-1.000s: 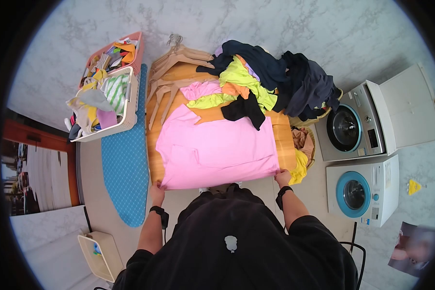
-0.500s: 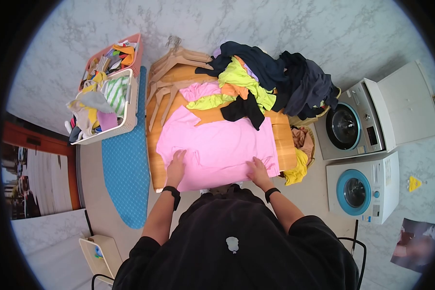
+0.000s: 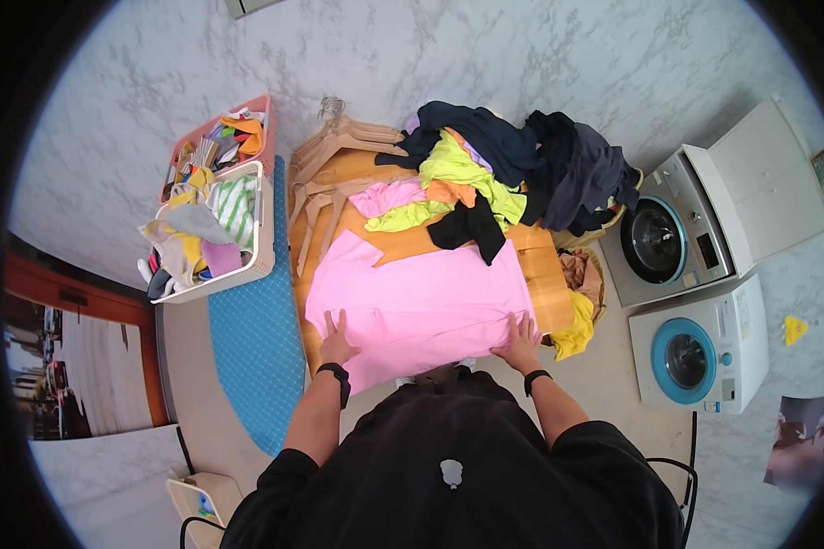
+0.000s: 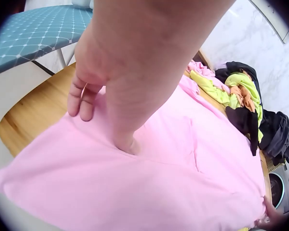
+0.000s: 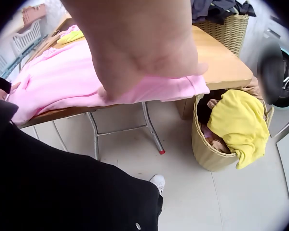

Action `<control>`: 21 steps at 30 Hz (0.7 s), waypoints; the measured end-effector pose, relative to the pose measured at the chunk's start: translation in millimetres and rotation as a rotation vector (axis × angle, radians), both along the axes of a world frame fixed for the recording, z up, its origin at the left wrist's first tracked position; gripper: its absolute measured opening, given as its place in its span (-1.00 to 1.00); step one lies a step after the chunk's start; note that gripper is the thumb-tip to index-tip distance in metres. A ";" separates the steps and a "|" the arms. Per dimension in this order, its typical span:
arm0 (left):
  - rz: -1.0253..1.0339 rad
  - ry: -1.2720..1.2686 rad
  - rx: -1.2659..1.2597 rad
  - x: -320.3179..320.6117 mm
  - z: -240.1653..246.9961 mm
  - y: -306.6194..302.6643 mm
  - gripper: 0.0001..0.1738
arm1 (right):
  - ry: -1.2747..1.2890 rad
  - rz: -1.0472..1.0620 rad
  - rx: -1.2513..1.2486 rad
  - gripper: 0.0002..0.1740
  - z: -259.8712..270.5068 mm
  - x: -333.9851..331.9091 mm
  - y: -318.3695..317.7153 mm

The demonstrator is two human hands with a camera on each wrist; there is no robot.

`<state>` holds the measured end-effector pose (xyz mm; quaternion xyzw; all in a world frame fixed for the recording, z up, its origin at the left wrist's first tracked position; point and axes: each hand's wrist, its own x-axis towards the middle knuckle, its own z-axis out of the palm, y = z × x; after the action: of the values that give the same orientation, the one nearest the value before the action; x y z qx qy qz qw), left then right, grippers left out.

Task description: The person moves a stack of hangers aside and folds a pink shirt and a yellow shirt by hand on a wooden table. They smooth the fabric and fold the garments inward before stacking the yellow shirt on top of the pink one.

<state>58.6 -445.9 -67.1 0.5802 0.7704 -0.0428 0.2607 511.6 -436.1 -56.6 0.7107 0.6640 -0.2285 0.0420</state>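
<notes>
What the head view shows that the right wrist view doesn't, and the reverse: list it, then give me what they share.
Only the head view: the yellow triangular sign on the wall and the cream bin at lower left.

Only the right wrist view: the red-tipped metal leg under the table.

Both: the pink shirt, the right hand touching it, and the yellow garment hanging over the woven basket.

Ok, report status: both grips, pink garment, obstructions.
Left grip and right grip spread on pink garment. It lies across wooden table, near edge overhanging. Black cloth at its far edge, possibly in the way.
</notes>
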 end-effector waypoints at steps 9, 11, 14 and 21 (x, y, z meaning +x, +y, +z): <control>-0.066 -0.007 0.054 -15.7 -10.4 34.5 0.12 | -0.007 -0.183 0.069 -0.40 -11.6 6.5 17.2; -0.045 0.063 0.080 -8.8 3.3 64.7 -0.06 | -0.050 -0.157 0.196 -0.56 -4.7 2.4 29.7; 0.034 0.162 -0.054 1.2 41.1 112.3 -0.53 | 0.091 -0.266 0.241 -0.70 0.3 -8.7 67.7; 0.070 -0.078 0.330 -20.8 32.0 199.4 -0.54 | 0.443 0.132 0.345 -0.61 -6.9 -49.3 163.6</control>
<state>37.8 -246.5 -35.1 0.5893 0.7760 0.1158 0.1928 462.3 -272.5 -63.5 0.5951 0.7310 -0.2588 -0.2108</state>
